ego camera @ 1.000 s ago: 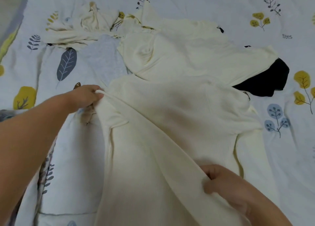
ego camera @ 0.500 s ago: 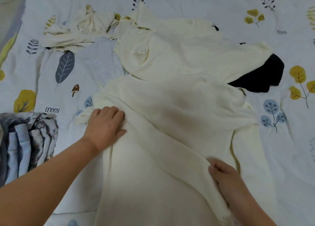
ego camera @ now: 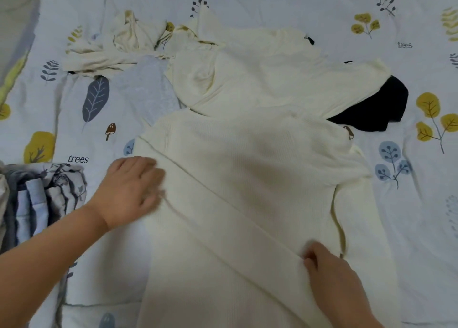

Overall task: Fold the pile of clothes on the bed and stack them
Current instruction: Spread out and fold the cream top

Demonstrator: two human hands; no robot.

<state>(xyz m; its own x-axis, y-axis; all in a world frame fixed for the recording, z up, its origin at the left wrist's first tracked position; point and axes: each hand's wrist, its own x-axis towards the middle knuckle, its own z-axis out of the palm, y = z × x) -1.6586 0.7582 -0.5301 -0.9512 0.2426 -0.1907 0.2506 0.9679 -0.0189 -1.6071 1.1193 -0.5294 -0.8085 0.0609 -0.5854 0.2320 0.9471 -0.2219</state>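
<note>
Cream ribbed garment point(ego camera: 247, 179) spread flat across the middle of the bed point(ego camera: 421, 228), one sleeve folded diagonally over its body.

Head view: the left hand point(ego camera: 128, 191), fingers straight and blurred, presses flat on the garment's left edge at centre left. The right hand point(ego camera: 332, 275), lower right, has curled fingers holding the sleeve's end. Above, toward the top of the frame, lie a second cream garment point(ego camera: 272, 75), a crumpled cream piece point(ego camera: 119, 47) upper left, and a black garment point(ego camera: 376, 107) at right. Folded grey-blue clothes point(ego camera: 37, 199) sit at the left edge.
</note>
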